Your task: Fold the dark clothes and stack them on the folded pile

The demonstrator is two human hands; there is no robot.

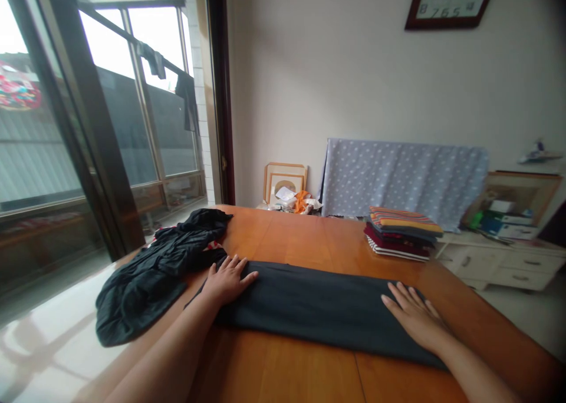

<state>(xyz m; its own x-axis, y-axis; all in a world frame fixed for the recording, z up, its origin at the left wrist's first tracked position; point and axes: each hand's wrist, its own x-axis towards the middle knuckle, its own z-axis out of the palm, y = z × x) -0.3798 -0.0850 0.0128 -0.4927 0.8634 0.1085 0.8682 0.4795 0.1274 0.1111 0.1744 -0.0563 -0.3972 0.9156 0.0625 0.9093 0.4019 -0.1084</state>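
A dark folded garment (318,303), perhaps trousers, lies flat in a long strip across the wooden table (283,238). My left hand (230,279) rests palm down on its left end, fingers spread. On the right end lies my right hand (413,314), also flat with its fingers stretched out. Left of my left hand is a crumpled heap of black clothing (154,273), with bits of red and white showing beneath it. The far right of the table bears a neat stack of folded clothes (400,235), striped orange on top.
Behind the table, a grey dotted cloth (398,182) is draped over something. Picture frames (285,179) lean on the wall, and a white cabinet (504,264) stands at right. A wall clock (451,2) hangs above. Glass doors (79,126) are on the left.
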